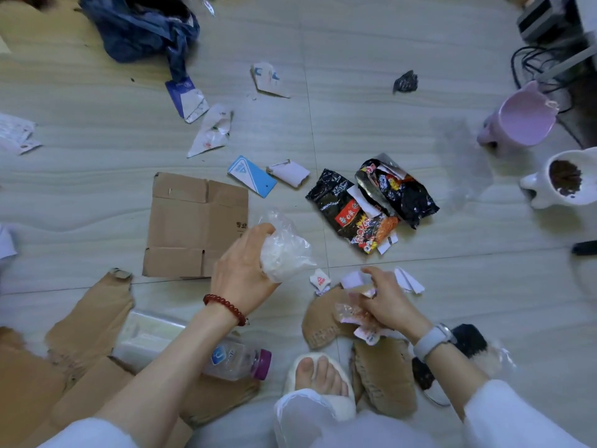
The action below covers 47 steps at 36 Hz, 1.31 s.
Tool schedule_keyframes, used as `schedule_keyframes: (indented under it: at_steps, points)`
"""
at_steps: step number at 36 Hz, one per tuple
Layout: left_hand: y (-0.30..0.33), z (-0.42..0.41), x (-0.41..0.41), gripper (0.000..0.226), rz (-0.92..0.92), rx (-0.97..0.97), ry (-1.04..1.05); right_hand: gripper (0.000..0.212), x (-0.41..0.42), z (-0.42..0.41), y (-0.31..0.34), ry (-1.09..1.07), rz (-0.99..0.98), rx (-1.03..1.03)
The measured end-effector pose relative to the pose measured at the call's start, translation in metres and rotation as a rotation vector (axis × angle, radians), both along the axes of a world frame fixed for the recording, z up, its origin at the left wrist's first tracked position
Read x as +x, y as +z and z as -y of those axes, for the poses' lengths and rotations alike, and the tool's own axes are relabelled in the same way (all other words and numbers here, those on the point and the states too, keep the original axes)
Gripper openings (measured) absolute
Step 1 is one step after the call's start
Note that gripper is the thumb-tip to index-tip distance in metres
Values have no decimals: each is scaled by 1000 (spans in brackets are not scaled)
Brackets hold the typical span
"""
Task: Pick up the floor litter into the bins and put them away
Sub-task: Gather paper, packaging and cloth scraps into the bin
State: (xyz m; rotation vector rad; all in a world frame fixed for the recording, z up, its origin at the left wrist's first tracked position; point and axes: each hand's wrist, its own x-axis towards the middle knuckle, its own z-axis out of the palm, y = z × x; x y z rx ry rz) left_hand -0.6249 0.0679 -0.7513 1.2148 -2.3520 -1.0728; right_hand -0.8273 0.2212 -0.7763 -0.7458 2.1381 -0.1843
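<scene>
My left hand (240,270) grips a crumpled clear plastic bag (284,250) above the tiled floor. My right hand (386,302) holds a bunch of small clear and pink wrappers (357,315) low over torn cardboard pieces (323,321). Two black noodle packets (371,205) lie just beyond both hands. A pink bin (520,121) lies tipped at the right, and a white bin (562,181) with dark contents stands below it. Paper scraps (213,130) and a blue tag (252,176) are scattered further out.
A flattened carton (190,224) lies left of my left hand. A clear bottle with a purple cap (239,360) rests under my left forearm among brown cardboard (80,360). A dark blue bag (145,27) sits at the top left, cables (529,66) at the top right. My slippered foot (318,379) is at the bottom centre.
</scene>
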Motion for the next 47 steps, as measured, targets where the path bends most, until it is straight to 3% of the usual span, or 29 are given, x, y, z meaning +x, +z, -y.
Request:
schedule_keyframes:
  at_steps: [4,8,12,17,22,26,31,39,42,47]
  points:
    - [-8,-3,-3,85,130,41,-56,68,20,-13,-23,-44,-49,-6]
    - [-13,-6,-2,89,215,42,-80,56,19,-10,-31,26,-179,43]
    - [-17,-4,1,85,224,50,-66,37,11,-7,-32,237,-314,109]
    - [-14,4,3,84,200,71,-32,20,7,-2,-20,113,-165,9]
    - [-11,8,2,82,176,93,3,33,-5,17,10,-43,-72,-156]
    - [-9,10,5,80,157,121,32,28,7,36,21,103,46,-211]
    - [-6,16,10,79,128,131,63,41,21,26,1,424,11,-60]
    - [-9,14,10,80,138,154,52,17,9,-8,-2,355,-108,33]
    - [-10,11,10,81,145,153,47,19,12,-3,-1,343,-177,-3]
    - [-10,13,10,80,151,136,44,35,25,20,-7,393,-89,-118]
